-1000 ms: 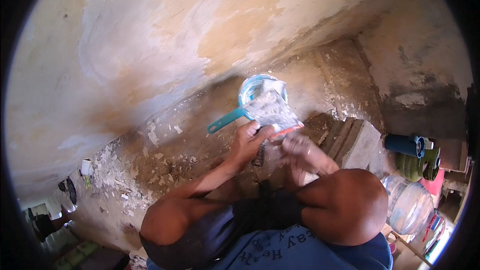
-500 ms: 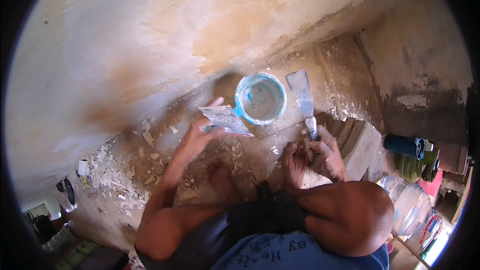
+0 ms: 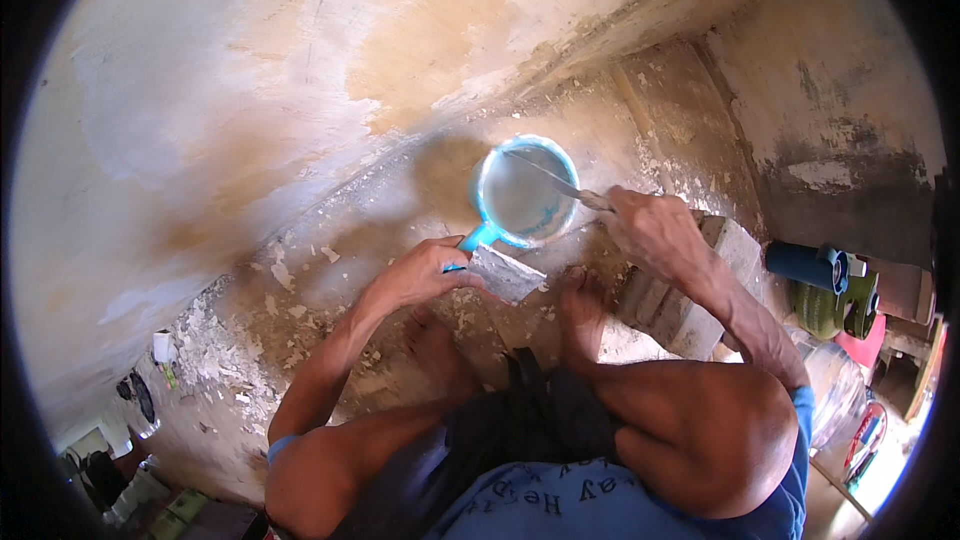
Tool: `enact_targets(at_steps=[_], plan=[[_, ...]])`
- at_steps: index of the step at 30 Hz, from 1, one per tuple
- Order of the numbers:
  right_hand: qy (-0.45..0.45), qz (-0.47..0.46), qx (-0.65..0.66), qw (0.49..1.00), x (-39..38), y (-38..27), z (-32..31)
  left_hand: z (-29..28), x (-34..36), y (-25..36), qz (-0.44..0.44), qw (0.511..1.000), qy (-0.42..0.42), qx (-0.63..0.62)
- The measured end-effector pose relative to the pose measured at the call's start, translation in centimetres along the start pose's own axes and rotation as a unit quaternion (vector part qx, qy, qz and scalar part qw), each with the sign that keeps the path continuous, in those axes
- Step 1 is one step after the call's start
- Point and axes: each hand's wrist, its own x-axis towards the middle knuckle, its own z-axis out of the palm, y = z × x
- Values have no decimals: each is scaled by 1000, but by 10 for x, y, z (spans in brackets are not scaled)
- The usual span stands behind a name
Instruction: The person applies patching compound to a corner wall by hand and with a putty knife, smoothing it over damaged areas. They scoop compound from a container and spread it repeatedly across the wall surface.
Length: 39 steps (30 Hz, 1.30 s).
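Observation:
My left hand (image 3: 425, 270) is closed round the handle of a round light-blue dipper (image 3: 482, 202). The same hand also grips a flat scraper plate (image 3: 507, 275), smeared with white-grey paste, that juts out below the dipper's rim. Pale putty (image 3: 525, 198) coats the dipper's inside. My right hand (image 3: 655, 225) is wrapped round the handle of a putty knife (image 3: 570, 190). Its blade reaches over the rim into the dipper; the blade's tip is hard to make out against the putty.
A patchy plastered wall (image 3: 240, 90) rises ahead and to the left. Flakes of paint lie on the floor (image 3: 275, 330). Beside my right foot sits a concrete block (image 3: 735, 250). A dark blue cylinder (image 3: 805, 265), a green container (image 3: 830, 315) and a clear plastic container (image 3: 835, 380) stand at the right.
My right hand has swung up and forward, bringing the putty knife from beside the dipper into it. The left hand has shifted slightly right, and the scraper plate has moved right and down.

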Motion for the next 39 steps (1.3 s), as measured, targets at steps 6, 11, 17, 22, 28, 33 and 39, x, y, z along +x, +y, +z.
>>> enact_targets(at_steps=[6,11,17,22,28,33,39], plan=[[30,-127,-234,964,20,-3,24,20,-6,-13,36,996,62,-46],[-1,-122,-264,957,43,1,41,32,-9,2,80,994,72,-4],[-21,-77,-177,981,31,11,59,39,-7,-9,106,991,74,-22],[-75,-62,-67,993,20,19,63,39,-11,-9,82,994,31,-58],[-89,9,83,992,11,2,85,35,-18,-5,27,993,14,-118],[-101,-2,142,985,17,-2,87,33,-22,-21,3,985,33,-171],[-112,12,242,964,26,-12,114,31,-26,-33,-63,982,3,-179]])
